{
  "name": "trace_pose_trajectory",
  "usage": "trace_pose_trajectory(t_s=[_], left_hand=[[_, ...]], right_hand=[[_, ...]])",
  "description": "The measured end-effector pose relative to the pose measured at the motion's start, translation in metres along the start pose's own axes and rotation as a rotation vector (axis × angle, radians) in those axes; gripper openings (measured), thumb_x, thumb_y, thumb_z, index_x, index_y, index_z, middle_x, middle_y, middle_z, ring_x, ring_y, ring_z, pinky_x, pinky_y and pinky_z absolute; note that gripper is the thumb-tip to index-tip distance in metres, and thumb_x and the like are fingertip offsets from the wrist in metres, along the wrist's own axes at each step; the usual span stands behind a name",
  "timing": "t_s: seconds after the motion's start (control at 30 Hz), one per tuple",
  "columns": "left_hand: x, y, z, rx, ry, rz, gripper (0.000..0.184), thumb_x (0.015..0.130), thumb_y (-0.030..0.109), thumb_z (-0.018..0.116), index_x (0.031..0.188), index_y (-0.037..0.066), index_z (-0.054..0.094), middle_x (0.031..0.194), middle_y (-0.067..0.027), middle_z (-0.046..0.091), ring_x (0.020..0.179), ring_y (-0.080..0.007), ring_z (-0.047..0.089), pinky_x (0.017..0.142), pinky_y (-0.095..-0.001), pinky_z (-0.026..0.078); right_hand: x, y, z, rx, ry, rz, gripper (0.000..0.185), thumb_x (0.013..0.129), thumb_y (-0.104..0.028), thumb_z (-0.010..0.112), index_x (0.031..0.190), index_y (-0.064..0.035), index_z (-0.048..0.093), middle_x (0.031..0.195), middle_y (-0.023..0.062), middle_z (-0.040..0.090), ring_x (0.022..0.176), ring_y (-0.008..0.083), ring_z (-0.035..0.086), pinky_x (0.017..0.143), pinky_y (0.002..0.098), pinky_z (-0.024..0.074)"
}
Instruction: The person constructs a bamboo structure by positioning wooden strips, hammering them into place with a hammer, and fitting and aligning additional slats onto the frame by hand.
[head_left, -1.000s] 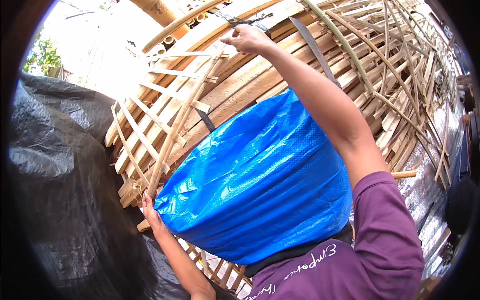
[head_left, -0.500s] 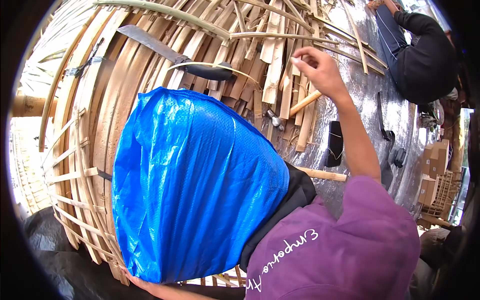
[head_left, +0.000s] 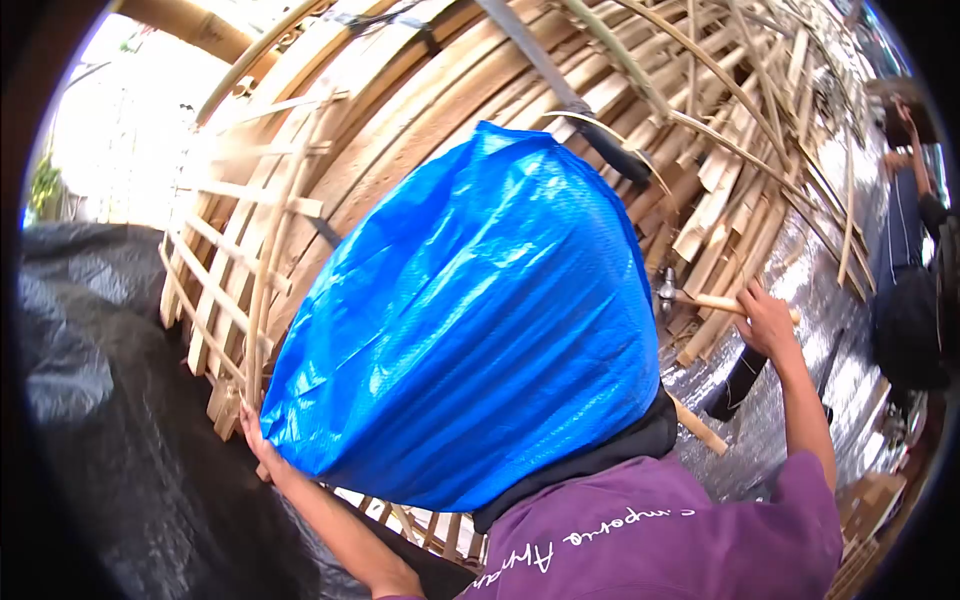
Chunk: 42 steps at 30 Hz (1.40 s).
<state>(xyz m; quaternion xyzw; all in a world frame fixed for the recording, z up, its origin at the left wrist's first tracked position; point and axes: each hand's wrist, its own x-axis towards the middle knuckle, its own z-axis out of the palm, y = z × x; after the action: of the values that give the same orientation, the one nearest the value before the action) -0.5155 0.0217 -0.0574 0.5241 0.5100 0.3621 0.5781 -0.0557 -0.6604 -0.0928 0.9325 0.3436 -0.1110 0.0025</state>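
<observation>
My right hand [head_left: 770, 320] is closed around the wooden handle of a hammer [head_left: 715, 300], whose metal head lies over bamboo strips. At the lower left, my left hand [head_left: 258, 440] grips the lower end of a woven bamboo lattice [head_left: 255, 310]; its fingers are partly hidden. A blue plastic sheet [head_left: 480, 330] covers my lap between the two hands. Beyond it, a machete [head_left: 530, 55] with a dark handle rests on the split bamboo [head_left: 420, 130].
Many loose bamboo strips [head_left: 740, 160] are piled ahead to the right. A silvery sheet [head_left: 800, 370] covers the floor there, with a dark flat object [head_left: 738, 385] on it. Black sheeting [head_left: 110, 420] lies at left. Another person [head_left: 910, 320] sits at far right.
My right hand has come down from its raised, empty position and taken hold of the hammer's handle. The view has turned left, showing more of my left hand and the lattice.
</observation>
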Motion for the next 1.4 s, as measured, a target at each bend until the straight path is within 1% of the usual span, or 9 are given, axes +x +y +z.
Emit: trace_pose_trajectory(t_s=[0.13, 0.33, 0.43, 0.57, 0.83, 1.03, 1.13, 1.17, 1.4], left_hand=[[-0.011, 0.0, 0.014, -0.118, 0.067, 0.017, 0.035, 0.099, 0.023, 0.055, 0.125, 0.002, 0.049, 0.114, -0.0195, 0.062, 0.101, -0.0248, 0.064, 0.088, -0.0369, 0.054], [-0.011, -0.006, 0.011, -0.141, 0.026, 0.018, 0.033, 0.098, 0.024, 0.057, 0.12, -0.001, 0.053, 0.107, -0.0163, 0.065, 0.093, -0.0207, 0.066, 0.083, -0.0329, 0.054], [-0.005, -0.012, 0.004, -0.12, 0.081, 0.02, 0.033, 0.098, 0.025, 0.059, 0.118, -0.001, 0.056, 0.106, -0.0154, 0.066, 0.091, -0.0202, 0.066, 0.083, -0.0319, 0.054], [-0.011, -0.005, 0.014, -0.129, 0.065, 0.084, 0.03, 0.097, 0.024, 0.059, 0.116, 0.001, 0.058, 0.107, -0.0152, 0.066, 0.091, -0.0208, 0.067, 0.083, -0.0318, 0.055], [-0.011, -0.008, 0.016, -0.156, 0.033, 0.169, 0.026, 0.096, 0.02, 0.062, 0.114, 0.002, 0.059, 0.105, -0.016, 0.067, 0.091, -0.0223, 0.067, 0.082, -0.0316, 0.054], [-0.01, -0.009, 0.016, -0.136, 0.038, 0.191, 0.026, 0.095, 0.02, 0.063, 0.113, 0.001, 0.06, 0.104, -0.0154, 0.067, 0.091, -0.0218, 0.067, 0.082, -0.0314, 0.054], [-0.015, -0.004, 0.021, -0.116, 0.072, 0.186, 0.027, 0.095, 0.021, 0.063, 0.112, 0.001, 0.059, 0.103, -0.0154, 0.067, 0.09, -0.0214, 0.067, 0.082, -0.0315, 0.055], [-0.016, -0.005, 0.02, -0.111, 0.074, 0.177, 0.027, 0.095, 0.021, 0.063, 0.112, 0.001, 0.059, 0.103, -0.0154, 0.067, 0.09, -0.0214, 0.067, 0.082, -0.0315, 0.055], [-0.018, 0.0, 0.026, -0.129, 0.071, 0.166, 0.027, 0.095, 0.021, 0.063, 0.113, 0.001, 0.057, 0.102, -0.0153, 0.067, 0.089, -0.0207, 0.067, 0.081, -0.0306, 0.055]], right_hand=[[-0.009, 0.003, -0.039, 0.101, -0.084, 0.037, 0.013, 0.069, -0.015, 0.061, 0.076, -0.0061, 0.056, 0.077, 0.0131, 0.053, 0.071, 0.0364, 0.059, 0.063, 0.0455, 0.0486], [0.018, 0.0, -0.113, 0.376, 0.123, -0.004, 0.021, 0.059, -0.006, 0.052, 0.078, 0.0017, 0.056, 0.064, 0.0144, 0.048, 0.059, 0.0299, 0.051, 0.056, 0.0372, 0.0394], [0.087, -0.081, -0.172, 0.571, 0.188, -0.145, 0.011, 0.086, -0.01, 0.058, 0.09, 0.0005, 0.058, 0.064, 0.0058, 0.05, 0.057, 0.0128, 0.046, 0.054, 0.0292, 0.0363], [0.205, -0.18, -0.188, 0.758, 0.388, -0.384, 0.025, 0.098, -0.024, 0.053, 0.108, -0.0014, 0.058, 0.061, 0.0102, 0.053, 0.053, 0.0176, 0.049, 0.052, 0.0351, 0.0376], [0.352, -0.316, -0.174, 0.538, 0.325, -0.374, 0.03, 0.099, -0.03, 0.049, 0.103, -0.0011, 0.055, 0.083, 0.0275, 0.066, 0.083, 0.0437, 0.065, 0.073, 0.053, 0.0496], [0.359, -0.321, -0.15, 0.526, 0.385, -0.398, 0.027, 0.097, -0.027, 0.051, 0.103, -0.0013, 0.055, 0.08, 0.0258, 0.065, 0.08, 0.0442, 0.065, 0.071, 0.0533, 0.0497], [0.355, -0.323, -0.149, 0.58, 0.475, -0.42, 0.027, 0.099, -0.031, 0.05, 0.102, -0.0043, 0.053, 0.07, 0.0227, 0.062, 0.067, 0.0431, 0.062, 0.057, 0.0528, 0.0446], [0.349, -0.323, -0.156, 0.582, 0.454, -0.408, 0.027, 0.097, -0.027, 0.05, 0.101, -0.0003, 0.054, 0.076, 0.0241, 0.065, 0.075, 0.0433, 0.065, 0.068, 0.0533, 0.05], [0.361, -0.322, -0.139, 0.55, 0.448, -0.387, 0.026, 0.099, -0.029, 0.048, 0.099, -0.0029, 0.052, 0.067, 0.0252, 0.061, 0.066, 0.0446, 0.062, 0.059, 0.0544, 0.0453]])
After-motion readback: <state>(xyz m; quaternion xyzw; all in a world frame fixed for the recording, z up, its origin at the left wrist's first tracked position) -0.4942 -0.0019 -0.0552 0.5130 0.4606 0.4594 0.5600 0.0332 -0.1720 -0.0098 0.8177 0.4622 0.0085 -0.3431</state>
